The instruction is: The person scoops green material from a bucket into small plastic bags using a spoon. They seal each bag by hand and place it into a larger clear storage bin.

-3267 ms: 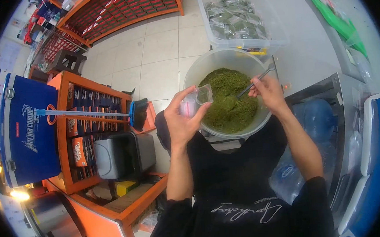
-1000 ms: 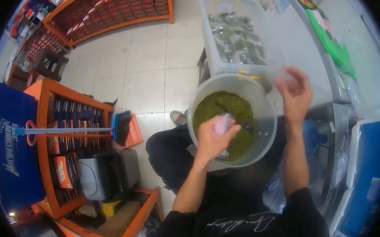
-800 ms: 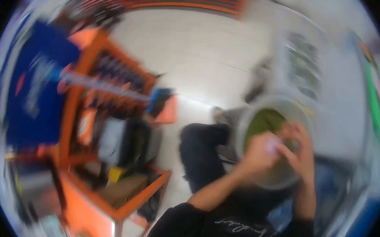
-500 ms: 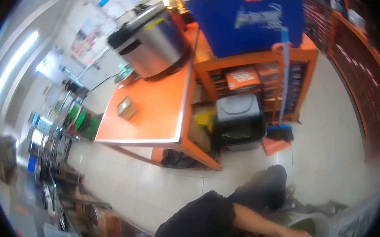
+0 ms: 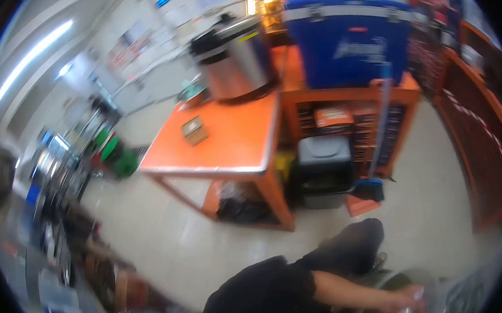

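Note:
My left arm comes in from the bottom, out of a black sleeve, and reaches right. My left hand (image 5: 402, 302) is at the lower right, its fingers closed around something small and pale or shiny that blur hides. Beneath and beside the hand is a pale, round tub (image 5: 427, 278) with something greenish inside, partly cut off by the frame. A bent, dark-clothed leg (image 5: 350, 245) is just beyond my forearm. My right hand does not show.
An orange table (image 5: 232, 137) carries a small box (image 5: 194, 130) and a steel cooker (image 5: 238, 61). A blue cooler (image 5: 351, 45) sits on an orange stand. Below are a grey bin (image 5: 324, 151), a broom (image 5: 371, 189) and a dustpan (image 5: 362, 205). A shelf (image 5: 126, 293) stands at lower left.
My view has tilted, so the table and cooler appear lower and further right. My left hand shows higher in the frame and remains at the tub.

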Demonstrator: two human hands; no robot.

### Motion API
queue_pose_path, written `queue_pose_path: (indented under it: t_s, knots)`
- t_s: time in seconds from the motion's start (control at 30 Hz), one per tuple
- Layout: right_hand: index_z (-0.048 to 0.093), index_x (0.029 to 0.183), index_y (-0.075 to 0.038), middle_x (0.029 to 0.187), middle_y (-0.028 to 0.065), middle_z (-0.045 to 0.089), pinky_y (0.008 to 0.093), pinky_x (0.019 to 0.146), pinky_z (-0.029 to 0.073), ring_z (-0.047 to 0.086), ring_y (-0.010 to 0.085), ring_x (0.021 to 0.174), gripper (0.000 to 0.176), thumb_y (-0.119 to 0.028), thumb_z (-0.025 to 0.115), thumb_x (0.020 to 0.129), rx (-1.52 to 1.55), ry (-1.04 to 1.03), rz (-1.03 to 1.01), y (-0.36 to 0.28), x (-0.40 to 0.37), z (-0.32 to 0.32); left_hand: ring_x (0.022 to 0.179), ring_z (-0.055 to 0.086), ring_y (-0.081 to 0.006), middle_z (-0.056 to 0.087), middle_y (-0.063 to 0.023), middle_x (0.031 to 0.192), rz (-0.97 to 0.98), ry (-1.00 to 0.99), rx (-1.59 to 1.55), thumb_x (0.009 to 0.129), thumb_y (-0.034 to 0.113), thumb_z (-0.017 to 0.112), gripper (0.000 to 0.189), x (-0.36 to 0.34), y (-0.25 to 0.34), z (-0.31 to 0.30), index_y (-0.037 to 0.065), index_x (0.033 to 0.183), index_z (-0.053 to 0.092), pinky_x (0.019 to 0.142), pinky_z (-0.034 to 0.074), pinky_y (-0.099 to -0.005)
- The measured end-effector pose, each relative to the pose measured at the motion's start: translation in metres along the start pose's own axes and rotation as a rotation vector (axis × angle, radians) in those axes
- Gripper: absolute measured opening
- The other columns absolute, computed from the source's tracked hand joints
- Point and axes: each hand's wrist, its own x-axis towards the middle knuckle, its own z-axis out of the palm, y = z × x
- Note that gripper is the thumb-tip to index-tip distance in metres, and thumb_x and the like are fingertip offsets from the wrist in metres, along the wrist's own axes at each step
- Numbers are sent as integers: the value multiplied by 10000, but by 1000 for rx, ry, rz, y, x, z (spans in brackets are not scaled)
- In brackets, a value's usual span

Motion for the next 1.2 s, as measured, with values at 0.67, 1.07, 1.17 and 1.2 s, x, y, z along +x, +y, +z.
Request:
queue_pose_path:
  t_s: [0.67,1.07,1.17,1.2]
  knots:
    - [653,903,-30,819,129,615,375,670,464,592,280,739,227,-90,820,762,-598,761,-108,-32,-30,-39,791,647,-113,717,-47,841,-149,-703,1357,892,154,737,124,-47,73,64,38,932,717,764,521,-288]
    - [625,814,23,705,171,606,425,593,452,593,352,628,241,-184,615,936,-301,108,207,-57,-28,-1,556,575,-93,624,-29,658,-169,-778,1098,913,172,715,136,-66,106,26,43,904,676,526,457,-267]
    - [657,804,21,671,201,628,412,564,455,615,328,584,217,-163,607,908,-201,26,313,-70,-21,5,566,563,-58,613,4,659,-406,-663,839,946,185,677,157,-75,112,18,45,880,653,520,456,-255]
    - [657,804,21,671,201,628,412,564,455,615,328,584,217,-163,607,908,-195,19,326,-69,-19,9,549,573,-116,610,-31,647,-330,-690,938,947,183,660,169,-75,117,20,39,862,640,517,460,-294]
